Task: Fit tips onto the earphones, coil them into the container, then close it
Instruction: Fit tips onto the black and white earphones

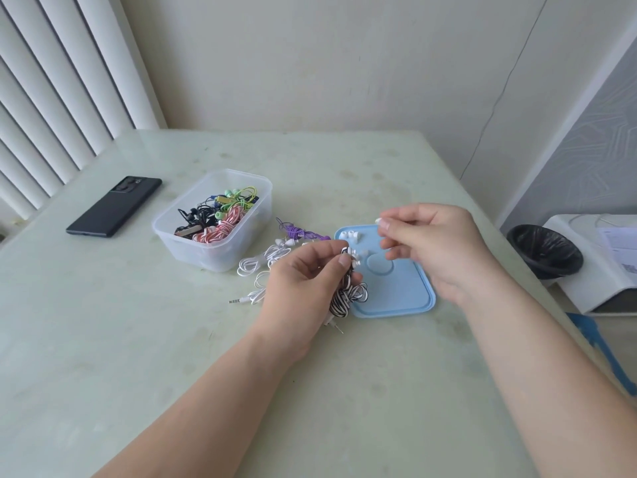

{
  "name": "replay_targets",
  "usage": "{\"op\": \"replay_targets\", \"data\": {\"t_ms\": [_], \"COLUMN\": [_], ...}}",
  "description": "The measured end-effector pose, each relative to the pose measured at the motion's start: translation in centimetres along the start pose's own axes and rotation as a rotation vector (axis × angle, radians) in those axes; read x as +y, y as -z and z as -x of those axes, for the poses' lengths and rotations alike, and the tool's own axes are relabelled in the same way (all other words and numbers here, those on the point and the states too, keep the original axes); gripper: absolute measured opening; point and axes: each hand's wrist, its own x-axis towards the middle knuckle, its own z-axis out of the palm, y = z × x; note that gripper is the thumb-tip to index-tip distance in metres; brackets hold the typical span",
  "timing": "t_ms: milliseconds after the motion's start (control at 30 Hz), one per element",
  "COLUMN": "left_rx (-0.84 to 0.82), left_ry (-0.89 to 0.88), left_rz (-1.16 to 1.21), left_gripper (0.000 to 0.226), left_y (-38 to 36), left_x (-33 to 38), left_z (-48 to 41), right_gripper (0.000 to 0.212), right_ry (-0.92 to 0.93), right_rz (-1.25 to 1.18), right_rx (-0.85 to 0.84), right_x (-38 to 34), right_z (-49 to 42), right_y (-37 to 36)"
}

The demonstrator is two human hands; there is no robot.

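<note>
Head view, the only one. 2 hands are over the table point(155, 357), both above its middle-right part.

Left hand point(303, 281): thumb & forefinger pinch 1 bud at the top of the striped earphones point(344, 294), other fingers curled round the bundle. That set is black-and-white and loosely coiled. It hangs from the hand at the near-left corner of the blue lid point(400, 294). Its long axis runs far-to-near, bud end toward the far edge, jack plug pointing at the near edge.

Right hand point(437, 246): thumb & forefinger pinch 1 white ear tip point(378, 221), remaining fingers curled under, hovering over the lid's far half. Tip and bud are apart, not joined.

1 lid, lying flat near the table's right edge. Loose white tips point(347, 234) sit in its far-left corner: at least 3, exact no. unclear as the left hand covers part.

1 clear container point(213, 257), open, left of the lid, toward table centre. Inside are several coiled sets (pink-white, green, black, blue); can't count for sure.

Between container & lid, on the table: 1 bundle of purple earphones point(299, 232) and white earphones point(263, 262), 1 or 2 sets, can't tell. A white jack points at the left edge.

1 black phone point(115, 207), face down near the left edge, long axis diagonal, camera end toward the far edge. Off the table to the right: 1 black-lined bin point(546, 251).
</note>
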Motion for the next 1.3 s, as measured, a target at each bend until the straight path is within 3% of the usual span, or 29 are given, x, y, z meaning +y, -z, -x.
{"op": "replay_targets", "data": {"t_ms": [233, 500, 767, 1167, 1300], "left_rx": [-0.028, -0.072, -0.085, -0.078, -0.062], "left_ry": [-0.038, -0.075, -0.080, -0.081, -0.089], "left_rz": [0.027, 0.022, 0.034, -0.005, -0.022], "left_gripper": [0.019, 0.017, 0.016, 0.015, 0.020], "left_y": [0.4, 0.4, 0.3, 0.3, 0.2], "left_x": [-0.1, -0.5, -0.5, -0.5, -0.7], "left_z": [0.0, -0.3, -0.2, -0.1, -0.2], "right_gripper": [0.006, 0.020, 0.014, 0.025, 0.014], "right_ry": [-0.115, -0.136, -0.124, -0.087, -0.073], "right_rz": [-0.348, -0.369, -0.362, -0.371, -0.341], "right_rx": [-0.130, -0.205, -0.203, -0.251, -0.243], "right_x": [1.4, 2.5, 3.1, 3.4, 3.8], "right_z": [3.8, 3.4, 3.1, 3.0, 2.9], "right_y": [-1.8, -1.7, -1.6, -1.6, -1.7]}}
